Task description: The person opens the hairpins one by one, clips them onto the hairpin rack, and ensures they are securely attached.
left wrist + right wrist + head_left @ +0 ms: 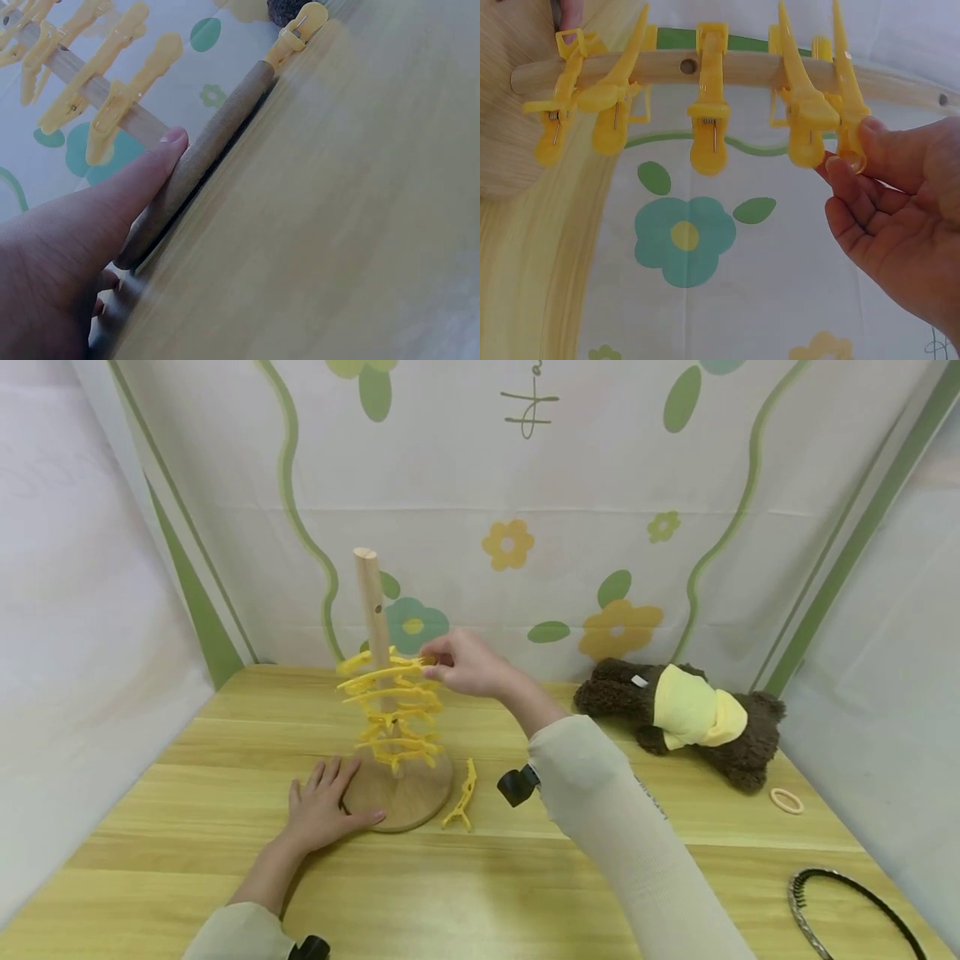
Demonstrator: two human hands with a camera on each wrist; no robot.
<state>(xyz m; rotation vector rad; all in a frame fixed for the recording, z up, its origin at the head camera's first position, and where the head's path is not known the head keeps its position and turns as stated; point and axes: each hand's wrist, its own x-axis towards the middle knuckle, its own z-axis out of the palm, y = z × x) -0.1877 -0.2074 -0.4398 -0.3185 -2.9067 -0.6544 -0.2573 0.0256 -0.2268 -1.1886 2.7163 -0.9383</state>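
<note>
A wooden pole (372, 602) stands upright on a round wooden base (405, 806). Several yellow plastic spring clips (709, 112) are around the pole, one above another. My right hand (474, 667) pinches the handle end of the topmost clip (849, 105) between thumb and fingers. That clip's long curved arm crosses the pole. Down at the base, my left hand (318, 810) lies with spread fingers at its left edge, the thumb (161, 154) resting on its top surface. One loose yellow clip (465, 797) lies on the table just right of the base.
A brown plush toy in a yellow top (693, 714) lies at the back right of the wooden table (510, 877). Near it is a small pale ring (787, 801). A dark headband (806, 910) rests at the front right. Fabric walls (450, 468) enclose the table.
</note>
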